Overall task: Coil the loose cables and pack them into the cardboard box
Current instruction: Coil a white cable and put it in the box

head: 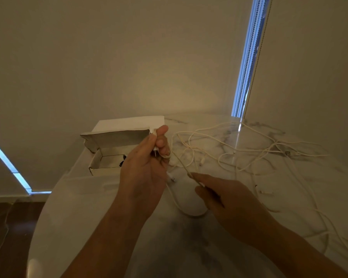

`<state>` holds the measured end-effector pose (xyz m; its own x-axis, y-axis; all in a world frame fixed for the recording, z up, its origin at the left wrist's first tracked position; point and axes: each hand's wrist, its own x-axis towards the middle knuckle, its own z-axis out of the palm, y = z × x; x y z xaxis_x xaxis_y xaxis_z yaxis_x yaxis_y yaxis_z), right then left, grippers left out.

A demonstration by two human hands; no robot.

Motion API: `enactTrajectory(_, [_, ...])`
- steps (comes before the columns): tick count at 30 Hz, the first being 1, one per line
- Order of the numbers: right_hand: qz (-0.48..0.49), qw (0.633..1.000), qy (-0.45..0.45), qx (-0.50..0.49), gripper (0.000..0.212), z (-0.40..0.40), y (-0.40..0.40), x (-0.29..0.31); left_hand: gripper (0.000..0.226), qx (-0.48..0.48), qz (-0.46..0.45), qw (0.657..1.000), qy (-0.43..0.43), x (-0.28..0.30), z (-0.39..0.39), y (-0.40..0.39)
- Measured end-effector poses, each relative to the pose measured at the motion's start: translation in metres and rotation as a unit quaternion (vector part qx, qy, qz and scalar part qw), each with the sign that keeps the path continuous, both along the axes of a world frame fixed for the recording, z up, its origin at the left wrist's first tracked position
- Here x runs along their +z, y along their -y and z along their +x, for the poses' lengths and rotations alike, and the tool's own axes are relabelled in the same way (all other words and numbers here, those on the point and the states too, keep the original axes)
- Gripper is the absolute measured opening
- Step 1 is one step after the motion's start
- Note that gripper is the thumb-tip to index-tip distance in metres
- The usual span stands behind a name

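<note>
Marble tabletop (189, 247) carries our open cardboard box (109, 149); left hand (147, 163) clasps a white cable (181, 163), right hand (227, 199) apparently pinches it.

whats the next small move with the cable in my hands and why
Probably bring the right hand up to the left hand to lay another loop there. The left already pinches one cable end, the strand runs taut between the hands, and the box sits open behind.
</note>
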<state>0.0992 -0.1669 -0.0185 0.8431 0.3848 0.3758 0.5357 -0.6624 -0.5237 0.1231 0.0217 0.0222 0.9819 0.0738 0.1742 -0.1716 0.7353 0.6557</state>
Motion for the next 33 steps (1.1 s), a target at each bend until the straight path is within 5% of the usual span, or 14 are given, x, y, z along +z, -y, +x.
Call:
enactTrajectory(6, [0.0,0.999,-0.019,0.045,0.016,-0.002,0.0,0.004,0.031,0.124,0.04,0.991,-0.013,-0.001,0.003,-0.004])
enactTrajectory(12, [-0.014,0.995,0.016,0.097,0.01,-0.008,-0.002,0.011,0.031,0.165,0.211,0.963,-0.028,-0.011,0.004,0.007])
enactTrajectory(22, [0.081,0.992,0.053,0.079,0.009,-0.008,0.004,0.02,0.024,0.074,0.572,0.815,0.052,-0.027,-0.004,0.022])
enactTrajectory(25, [0.099,0.992,0.069,0.047,0.011,-0.004,0.009,0.02,0.029,0.044,0.601,0.796,0.057,-0.028,-0.008,0.026])
enactTrajectory(30, [0.106,0.991,0.083,0.008,0.011,-0.001,0.012,0.022,0.043,-0.002,0.577,0.815,0.05,-0.017,-0.01,0.026])
enactTrajectory(33, [0.136,0.988,0.077,-0.015,0.011,0.0,0.013,0.024,0.032,-0.021,0.584,0.81,0.041,-0.016,-0.014,0.025])
